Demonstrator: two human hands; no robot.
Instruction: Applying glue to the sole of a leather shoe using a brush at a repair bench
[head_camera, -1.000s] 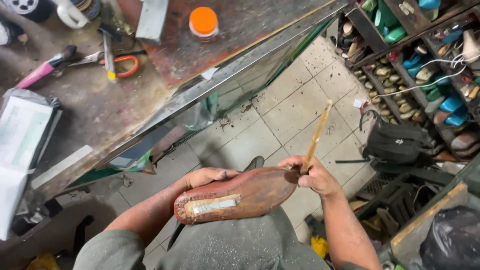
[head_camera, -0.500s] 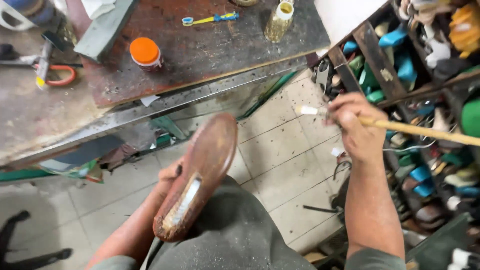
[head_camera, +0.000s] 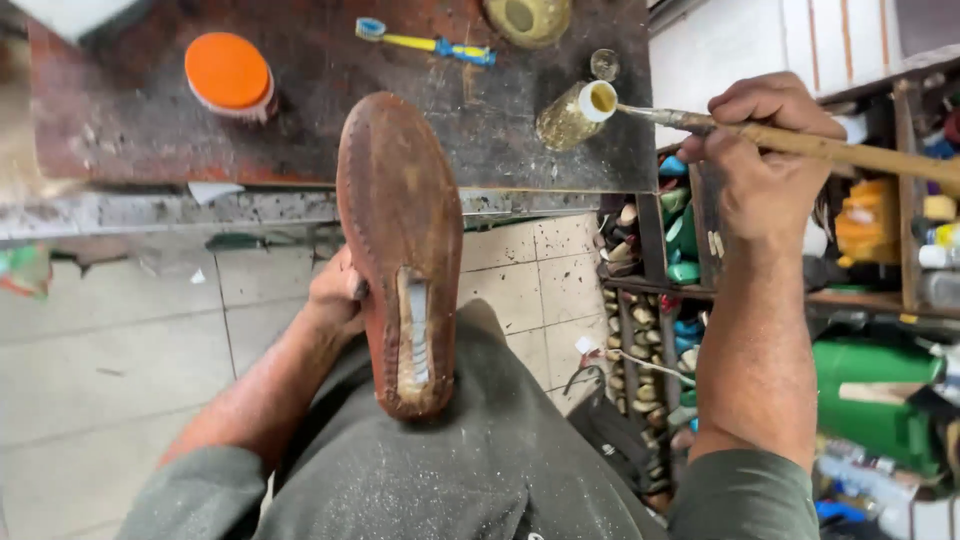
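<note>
my left hand (head_camera: 335, 295) grips the brown shoe sole (head_camera: 402, 250) from its left edge, fingers wrapped behind it so i see only the thumb side. the sole stands sole-face toward me, heel end resting on my lap, toe end reaching up in front of the worktop (head_camera: 330, 120) edge. a pale grey strip runs down the middle of its heel half.

my right hand (head_camera: 765, 165) is closed around a long wooden brush handle (head_camera: 850, 150), fingers curled tight on it. the metal end of the brush pokes into the mouth of a small glass bottle (head_camera: 572, 113) of yellowish liquid lying tilted near the worktop's right edge.

on the worktop sit an orange-lidded tub (head_camera: 230, 75) at the left, a yellow and blue toothbrush (head_camera: 425, 42) beside the top edge, and a round yellowish jar (head_camera: 528, 18) at the top. to the right, shelves (head_camera: 660, 280) hold small coloured items; i cannot tell what they are. pale floor tiles (head_camera: 130, 340) lie below.
</note>
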